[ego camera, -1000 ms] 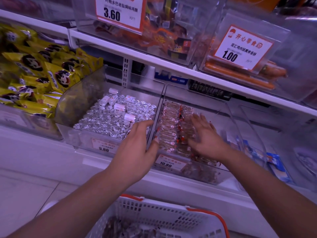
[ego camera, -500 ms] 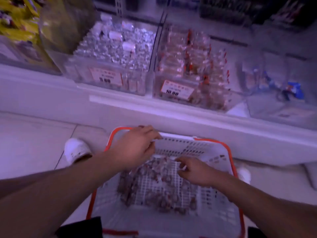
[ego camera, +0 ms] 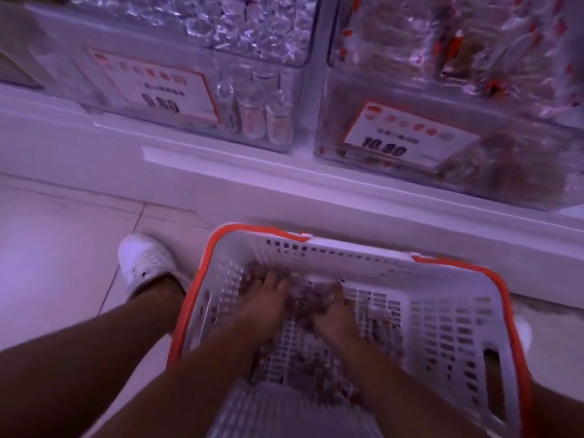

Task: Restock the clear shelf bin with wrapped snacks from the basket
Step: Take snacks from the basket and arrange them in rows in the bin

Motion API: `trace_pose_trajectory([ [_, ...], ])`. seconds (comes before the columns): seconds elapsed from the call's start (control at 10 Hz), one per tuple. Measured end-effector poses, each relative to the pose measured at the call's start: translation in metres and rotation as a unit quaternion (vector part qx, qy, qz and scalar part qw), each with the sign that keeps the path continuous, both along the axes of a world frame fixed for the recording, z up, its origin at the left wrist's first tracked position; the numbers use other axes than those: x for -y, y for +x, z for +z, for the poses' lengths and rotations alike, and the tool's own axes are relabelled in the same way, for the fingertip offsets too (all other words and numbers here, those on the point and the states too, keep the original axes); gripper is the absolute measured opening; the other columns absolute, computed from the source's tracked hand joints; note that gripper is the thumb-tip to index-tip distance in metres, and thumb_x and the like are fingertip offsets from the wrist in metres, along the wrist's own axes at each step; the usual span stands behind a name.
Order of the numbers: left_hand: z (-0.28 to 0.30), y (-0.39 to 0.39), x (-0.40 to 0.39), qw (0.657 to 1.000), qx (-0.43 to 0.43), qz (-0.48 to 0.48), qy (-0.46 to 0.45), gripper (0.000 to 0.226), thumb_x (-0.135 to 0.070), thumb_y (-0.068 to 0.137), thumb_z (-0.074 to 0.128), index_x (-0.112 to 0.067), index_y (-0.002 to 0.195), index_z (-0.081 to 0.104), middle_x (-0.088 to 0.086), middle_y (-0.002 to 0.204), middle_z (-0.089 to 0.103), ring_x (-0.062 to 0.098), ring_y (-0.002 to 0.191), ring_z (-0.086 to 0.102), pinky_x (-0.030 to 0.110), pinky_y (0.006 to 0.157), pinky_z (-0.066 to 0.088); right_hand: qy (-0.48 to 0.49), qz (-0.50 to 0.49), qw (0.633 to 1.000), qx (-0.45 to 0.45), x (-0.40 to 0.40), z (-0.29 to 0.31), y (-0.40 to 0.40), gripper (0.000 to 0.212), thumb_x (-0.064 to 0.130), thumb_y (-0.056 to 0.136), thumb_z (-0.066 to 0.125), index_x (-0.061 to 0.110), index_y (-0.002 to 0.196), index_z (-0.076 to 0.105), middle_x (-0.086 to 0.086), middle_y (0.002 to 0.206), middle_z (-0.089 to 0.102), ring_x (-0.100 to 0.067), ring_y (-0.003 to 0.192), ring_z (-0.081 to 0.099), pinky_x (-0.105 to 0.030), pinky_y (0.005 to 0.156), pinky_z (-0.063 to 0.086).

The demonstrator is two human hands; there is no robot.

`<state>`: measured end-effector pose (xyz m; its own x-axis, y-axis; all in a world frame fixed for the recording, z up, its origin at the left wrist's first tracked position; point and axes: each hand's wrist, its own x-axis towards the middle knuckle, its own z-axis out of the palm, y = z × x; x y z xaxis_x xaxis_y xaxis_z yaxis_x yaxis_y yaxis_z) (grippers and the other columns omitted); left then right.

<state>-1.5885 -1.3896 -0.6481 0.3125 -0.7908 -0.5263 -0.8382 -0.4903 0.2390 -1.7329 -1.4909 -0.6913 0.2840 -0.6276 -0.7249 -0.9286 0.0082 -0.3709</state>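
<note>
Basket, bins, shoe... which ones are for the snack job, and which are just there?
For the job:
basket
wrapped snacks in it
left hand and right hand, both in the pile
clear shelf bin, tagged 10.80

Just there:
neighbouring bin of silver sweets
its price tag
white shoe
floor tiles

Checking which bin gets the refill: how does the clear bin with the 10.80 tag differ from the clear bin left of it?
The clear bin with the 10.80 tag holds brownish snacks in clear wrappers with red marks; the left clear bin holds silvery foil-wrapped pieces. The tags differ too: the left one's price is blurred. Both stand side by side on the white shelf.
</note>
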Motion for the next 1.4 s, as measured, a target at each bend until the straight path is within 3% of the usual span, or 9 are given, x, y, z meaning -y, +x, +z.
trace_pose_trajectory([
  [0.3,-0.054,-0.01,0.017,0.999,0.022,-0.03,0.036,0.056,-0.022,0.098,0.036,-0.027,0.152,0.023,0.011,0.148,0.035,0.035,0.128,0.045,0.051,0.111,0.031,-0.104,-0.008,0.982,-0.155,-0.03,-0.03,0.028,0.077,0.038,0.097,0.05,0.029,0.156,-0.001,-0.022,0.161,-0.001,-0.042,0.147,0.009,-0.052,0.11,0.033],
  [0.6,-0.069,-0.043,0.031,0.996,0.032,-0.084,0.022,0.059,-0.014,0.092,0.041,-0.007,0.148,0.025,0.02,0.147,0.038,0.037,0.127,0.043,0.045,0.104,0.032,-0.142,0.097,0.984,-0.055,0.005,-0.016,-0.042,0.062,0.025,0.085,0.056,0.033,0.145,0.041,-0.008,0.14,0.041,-0.027,0.129,0.045,-0.032,0.099,0.044],
  [0.7,-0.075,-0.048,0.027,0.996,0.015,-0.087,0.034,0.071,-0.011,0.087,0.047,-0.004,0.151,0.018,0.023,0.155,0.028,0.038,0.128,0.046,0.047,0.103,0.037,-0.147,0.068,0.987,0.003,0.016,-0.013,-0.051,0.048,0.021,0.083,0.061,0.03,0.13,0.057,-0.005,0.122,0.06,-0.026,0.103,0.063,-0.032,0.088,0.049],
  [0.8,-0.076,-0.045,0.018,0.997,-0.009,-0.066,0.029,0.07,-0.016,0.092,0.041,-0.005,0.154,0.012,0.02,0.151,0.037,0.036,0.123,0.051,0.044,0.101,0.042,-0.149,0.0,0.987,0.06,0.027,-0.016,-0.055,0.031,0.015,0.083,0.07,0.019,0.113,0.069,-0.003,0.101,0.07,-0.026,0.09,0.068,-0.028,0.078,0.047],
  [0.9,-0.074,-0.045,0.012,0.993,-0.098,0.054,-0.038,0.052,-0.023,0.1,0.036,-0.012,0.15,0.03,0.012,0.127,0.061,0.031,0.109,0.062,0.04,0.089,0.047,-0.08,-0.196,0.97,0.121,0.038,-0.01,-0.047,0.015,0.027,0.085,0.077,0.014,0.084,0.071,-0.007,0.07,0.07,-0.029,0.07,0.068,-0.034,0.064,0.052],
  [1.0,-0.073,-0.05,0.023,0.959,-0.158,0.211,-0.102,0.034,-0.03,0.103,0.04,-0.018,0.132,0.054,0.012,0.106,0.072,0.033,0.099,0.067,0.039,0.086,0.049,0.06,-0.359,0.918,0.159,0.05,-0.005,-0.048,0.005,0.017,0.088,0.073,0.017,0.083,0.072,-0.016,0.059,0.068,-0.025,0.045,0.062,-0.024,0.039,0.046],
  [1.1,-0.072,-0.064,0.046,0.961,-0.2,0.145,-0.125,0.015,-0.034,0.096,0.048,-0.021,0.095,0.055,0.009,0.095,0.065,0.032,0.095,0.063,0.04,0.087,0.047,0.105,-0.377,0.906,0.163,0.056,0.002,-0.054,0.011,0.002,0.088,0.068,0.011,0.088,0.074,-0.019,0.06,0.069,-0.024,0.041,0.062,-0.025,0.037,0.047],
  [1.3,-0.075,-0.072,0.073,0.988,-0.043,-0.149,-0.006,0.042,-0.026,0.086,0.052,-0.013,0.125,0.057,0.017,0.151,0.028,0.038,0.137,0.03,0.052,0.109,0.025,0.057,-0.357,0.926,0.109,0.059,0.001,-0.075,0.002,0.019,0.086,0.074,0.017,0.086,0.075,-0.012,0.058,0.069,-0.025,0.047,0.06,-0.027,0.047,0.046],
  [1.4,-0.078,-0.076,0.07,0.975,-0.009,-0.221,-0.035,0.045,-0.015,0.085,0.039,-0.008,0.126,0.055,0.019,0.141,0.044,0.039,0.129,0.043,0.049,0.107,0.033,-0.034,-0.252,0.962,0.103,0.059,-0.002,-0.091,0.01,0.021,0.083,0.079,0.011,0.083,0.075,-0.009,0.078,0.074,-0.025,0.078,0.069,-0.036,0.078,0.056],
])
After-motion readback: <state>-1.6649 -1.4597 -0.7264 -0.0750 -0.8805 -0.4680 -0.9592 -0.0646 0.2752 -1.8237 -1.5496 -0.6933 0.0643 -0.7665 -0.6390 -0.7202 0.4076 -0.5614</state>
